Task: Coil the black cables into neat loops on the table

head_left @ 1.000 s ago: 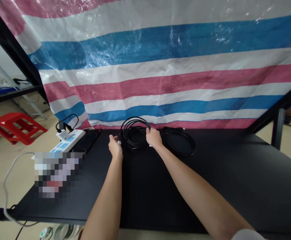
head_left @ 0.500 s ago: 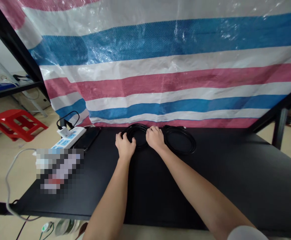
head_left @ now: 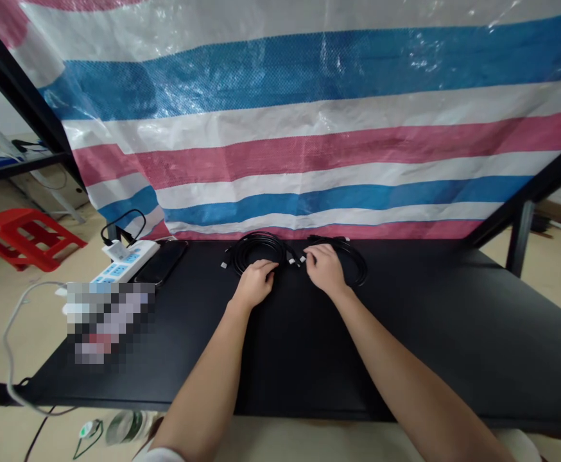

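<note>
Two coils of black cable lie flat at the back of the black table [head_left: 405, 346]. My left hand [head_left: 255, 284] rests on the near edge of the left coil [head_left: 256, 246], fingers laid flat over it. My right hand [head_left: 326, 269] lies on the right coil [head_left: 355, 260], fingers stretched leftward. Its fingertips are at the small light connector ends [head_left: 294, 260] between the two coils. Another connector end [head_left: 224, 264] sticks out left of the left coil. Neither hand lifts anything.
A white power strip [head_left: 126, 263] with a black plug and a dark phone [head_left: 162, 264] sit at the table's left back corner. A striped tarp [head_left: 309, 141] hangs behind. A red stool [head_left: 25, 237] stands on the floor, left. A white cord [head_left: 13, 321] loops off the table's left edge.
The left coil was held up on edge by both hands; it now lies flat. My right hand moved right onto the other coil. My left hand slid to the coil's near edge.
</note>
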`<state>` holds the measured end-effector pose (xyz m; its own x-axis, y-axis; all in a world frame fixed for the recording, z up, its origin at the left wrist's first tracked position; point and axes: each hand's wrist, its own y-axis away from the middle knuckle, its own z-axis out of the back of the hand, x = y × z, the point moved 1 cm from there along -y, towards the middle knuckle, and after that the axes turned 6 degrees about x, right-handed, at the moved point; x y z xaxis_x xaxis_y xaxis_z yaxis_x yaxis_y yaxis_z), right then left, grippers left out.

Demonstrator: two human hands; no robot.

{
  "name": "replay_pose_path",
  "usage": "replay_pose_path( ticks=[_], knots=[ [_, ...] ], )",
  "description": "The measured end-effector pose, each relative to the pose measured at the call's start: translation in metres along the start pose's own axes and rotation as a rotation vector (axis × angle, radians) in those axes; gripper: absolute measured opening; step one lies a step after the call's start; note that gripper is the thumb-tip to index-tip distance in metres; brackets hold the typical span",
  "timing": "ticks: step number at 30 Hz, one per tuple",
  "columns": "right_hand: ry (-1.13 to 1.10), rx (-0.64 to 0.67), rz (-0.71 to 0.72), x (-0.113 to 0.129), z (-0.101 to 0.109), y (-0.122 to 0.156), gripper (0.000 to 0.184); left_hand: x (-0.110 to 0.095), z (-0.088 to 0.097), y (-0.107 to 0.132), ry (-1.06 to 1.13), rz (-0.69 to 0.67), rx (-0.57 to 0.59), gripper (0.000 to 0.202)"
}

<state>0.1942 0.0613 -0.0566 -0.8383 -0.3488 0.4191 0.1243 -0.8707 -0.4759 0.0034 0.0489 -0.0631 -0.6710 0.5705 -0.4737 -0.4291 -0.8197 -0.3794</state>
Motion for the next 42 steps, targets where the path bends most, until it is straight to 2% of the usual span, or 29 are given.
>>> replay_pose_path(
  ticks=[7, 10, 13, 18, 24, 29, 35, 40, 42],
  knots=[
    [-0.008, -0.221, -0.364, -0.048, 0.032, 0.016, 0.022, 0.000, -0.005, 0.000, -0.024, -0.008, -0.016, 0.034],
    [0.015, -0.252, -0.516, -0.065, 0.041, 0.019, 0.021, 0.000, -0.003, 0.000, -0.046, 0.002, -0.008, 0.032],
    [0.017, -0.244, -0.598, -0.078, 0.041, 0.022, 0.018, -0.001, -0.001, 0.000, -0.046, 0.018, -0.020, 0.029],
    [0.026, -0.252, -0.634, -0.092, 0.032, 0.023, 0.014, -0.003, 0.002, 0.000, 0.006, 0.022, -0.062, 0.025],
    [0.039, -0.222, -0.702, -0.103, 0.032, 0.024, 0.017, -0.005, 0.002, 0.000, 0.042, 0.021, -0.065, 0.018],
    [0.096, -0.277, -0.711, -0.113, 0.030, 0.026, 0.018, -0.003, 0.001, 0.000, 0.046, 0.025, -0.062, 0.017],
    [0.148, -0.154, -0.776, -0.117, 0.027, 0.026, 0.020, -0.005, 0.003, 0.000, 0.011, 0.042, -0.070, 0.023],
    [0.132, -0.150, -0.743, -0.118, 0.028, 0.028, 0.019, -0.008, 0.005, 0.000, -0.018, 0.033, -0.106, 0.022],
    [0.127, -0.117, -0.776, -0.115, 0.031, 0.028, 0.018, -0.008, 0.006, 0.000, -0.035, 0.039, -0.131, 0.022]
  ],
)
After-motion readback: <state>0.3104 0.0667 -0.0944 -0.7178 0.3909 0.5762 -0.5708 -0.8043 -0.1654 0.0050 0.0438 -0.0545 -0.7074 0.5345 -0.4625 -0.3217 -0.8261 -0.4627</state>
